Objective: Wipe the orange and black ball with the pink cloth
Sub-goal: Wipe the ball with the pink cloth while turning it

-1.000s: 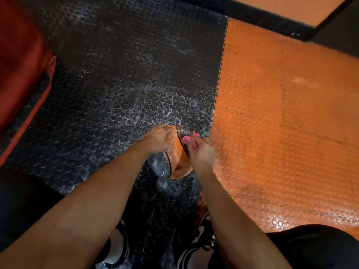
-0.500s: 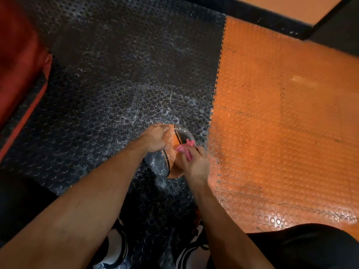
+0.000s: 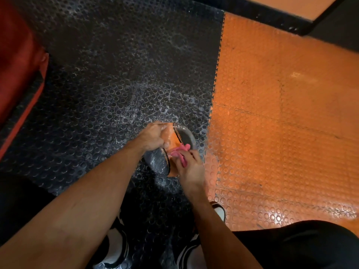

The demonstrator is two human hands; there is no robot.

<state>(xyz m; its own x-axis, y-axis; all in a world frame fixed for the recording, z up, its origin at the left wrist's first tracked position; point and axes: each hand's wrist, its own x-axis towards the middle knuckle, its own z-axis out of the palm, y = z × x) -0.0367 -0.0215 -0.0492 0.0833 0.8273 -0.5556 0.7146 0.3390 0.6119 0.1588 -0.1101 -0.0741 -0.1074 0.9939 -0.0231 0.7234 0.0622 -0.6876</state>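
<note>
The orange and black ball [image 3: 172, 141] sits on the dark studded floor near the seam with the orange tiles, its grey-black panels dusty. My left hand [image 3: 154, 135] grips the ball's upper left side, fingers curled over it. My right hand [image 3: 189, 168] holds the bunched pink cloth [image 3: 179, 152] and presses it against the ball's orange middle panel. The ball's lower right side is hidden behind my right hand.
Black studded floor mats [image 3: 116, 84] meet orange studded tiles [image 3: 272, 123] along a jagged seam just right of the ball. A red padded object [image 3: 17, 70] lies at the left. My black-and-white shoes [image 3: 114, 249] stand below the ball. A dark raised ledge [image 3: 262, 14] runs across the top.
My right hand with the pink cloth has slid down and toward me across the ball's orange panel. My left hand has kept its hold on the ball.
</note>
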